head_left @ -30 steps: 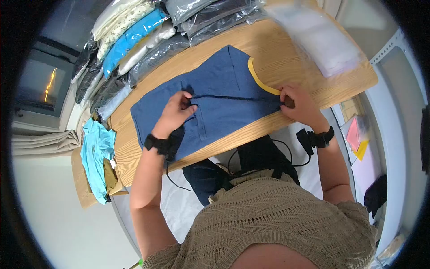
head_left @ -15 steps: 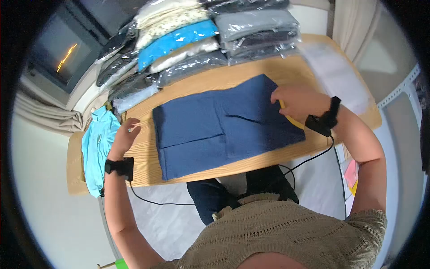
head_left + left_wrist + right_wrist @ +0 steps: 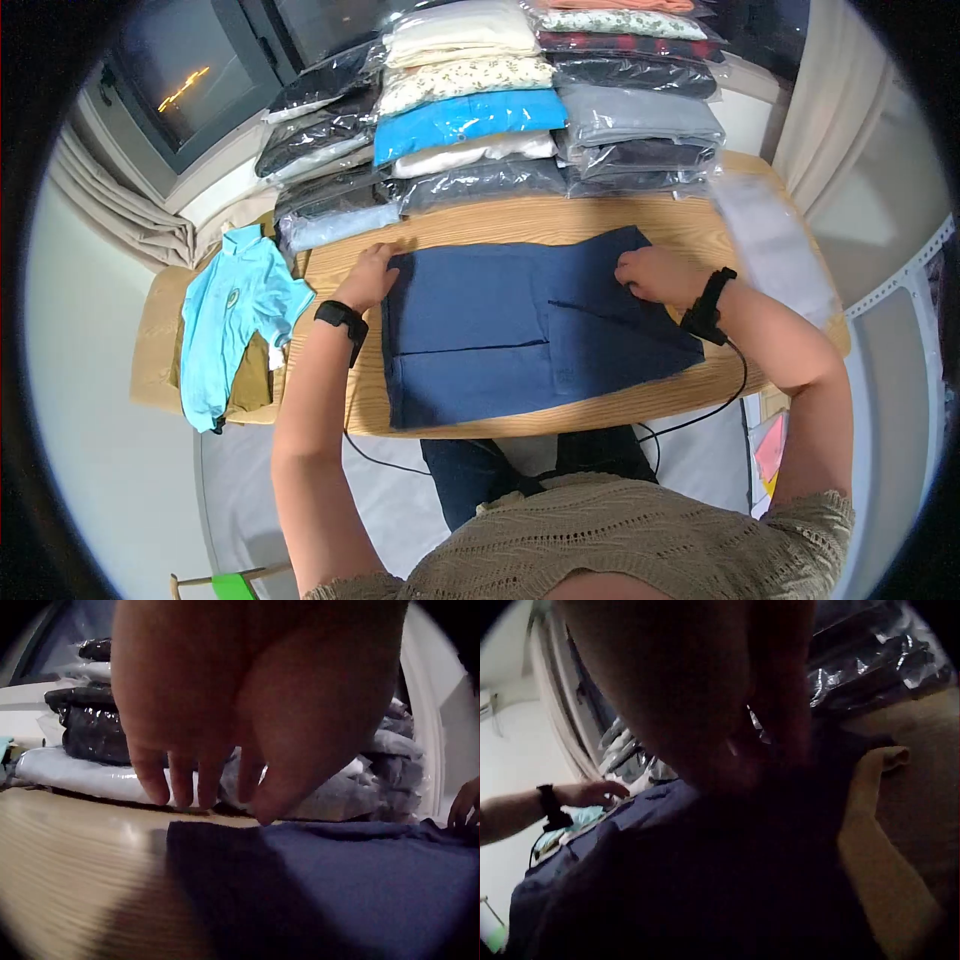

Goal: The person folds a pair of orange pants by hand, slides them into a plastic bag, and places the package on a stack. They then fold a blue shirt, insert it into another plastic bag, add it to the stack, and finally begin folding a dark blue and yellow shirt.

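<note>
A navy blue shirt (image 3: 470, 300) lies folded and flat across the wooden table, with creases and a folded-over panel on its near side. In the right wrist view its edge carries a yellow band (image 3: 874, 847). My left hand (image 3: 368, 278) is at the shirt's far left corner; in the left wrist view its fingers (image 3: 180, 780) point down, spread a little, with the thumb tip right at the fabric edge. At the right end, my right hand (image 3: 660, 277) pinches the cloth near the banded edge, thumb and fingers bent down onto it. The right wrist view is dark there.
Stacks of plastic-bagged folded clothes (image 3: 470, 120) line the table's (image 3: 480, 222) far side. A turquoise shirt (image 3: 235, 320) lies on the left over a brown garment. Clear plastic bags (image 3: 775, 250) rest at the right end. Cables run from both wrist cameras.
My left hand let go of the shirt's middle, swung out left, and has come to its far left corner. My right hand moved from the near right corner up along the banded edge. The head view shifted.
</note>
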`<state>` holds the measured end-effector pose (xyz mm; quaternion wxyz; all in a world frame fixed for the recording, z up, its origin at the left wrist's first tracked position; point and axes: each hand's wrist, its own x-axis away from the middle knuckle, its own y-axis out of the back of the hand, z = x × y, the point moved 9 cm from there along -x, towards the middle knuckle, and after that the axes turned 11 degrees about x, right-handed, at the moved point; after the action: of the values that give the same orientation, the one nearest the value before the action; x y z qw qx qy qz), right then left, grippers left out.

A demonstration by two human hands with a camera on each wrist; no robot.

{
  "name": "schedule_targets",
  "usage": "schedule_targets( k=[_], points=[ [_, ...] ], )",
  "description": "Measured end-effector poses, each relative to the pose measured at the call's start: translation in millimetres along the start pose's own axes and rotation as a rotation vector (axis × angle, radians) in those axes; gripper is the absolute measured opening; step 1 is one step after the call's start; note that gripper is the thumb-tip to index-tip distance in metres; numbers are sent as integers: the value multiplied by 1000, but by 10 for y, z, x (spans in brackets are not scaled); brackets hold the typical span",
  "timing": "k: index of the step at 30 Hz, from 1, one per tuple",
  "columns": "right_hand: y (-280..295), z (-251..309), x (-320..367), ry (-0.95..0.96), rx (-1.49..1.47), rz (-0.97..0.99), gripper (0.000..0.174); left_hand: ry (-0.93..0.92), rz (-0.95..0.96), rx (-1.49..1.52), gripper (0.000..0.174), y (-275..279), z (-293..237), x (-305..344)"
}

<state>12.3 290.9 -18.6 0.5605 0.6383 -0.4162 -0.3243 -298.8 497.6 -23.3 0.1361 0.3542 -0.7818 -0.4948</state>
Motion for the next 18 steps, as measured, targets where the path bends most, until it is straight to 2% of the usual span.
schedule_targets(
  k=[4, 6, 8, 10, 11, 13, 14, 16, 18],
  points=[
    [-24, -285, -5, -152, -256, 60, 13, 33, -9, 24, 46, -117, 29, -82],
    [-65, -402, -41, -171, -370, 82, 13, 112, -1, 11, 51, -210, 121, -96],
    [-150, -490, -46, -187, -488, 100, 13, 68, -27, -19, 53, -227, 147, -110],
    [-55, -661, -40, -309, -724, -90, 15, 30, -61, -54, 56, -227, 167, -137],
    [-36, -695, -48, -307, -724, -93, 15, 52, -40, -18, 57, -250, 218, -156],
    [131, -921, 43, -559, -841, -236, 17, 76, -23, 16, 58, -224, 214, -165],
    [153, -939, 38, -557, -842, -238, 17, 112, -7, -10, 59, -227, 228, -166],
    [-8, -1061, 136, -756, -1210, -247, 21, 146, 12, -37, 60, -192, 181, -171],
    [-42, -1062, 99, -688, -1454, -346, 26, 255, 106, -56, 64, -218, 221, -162]
  ],
)
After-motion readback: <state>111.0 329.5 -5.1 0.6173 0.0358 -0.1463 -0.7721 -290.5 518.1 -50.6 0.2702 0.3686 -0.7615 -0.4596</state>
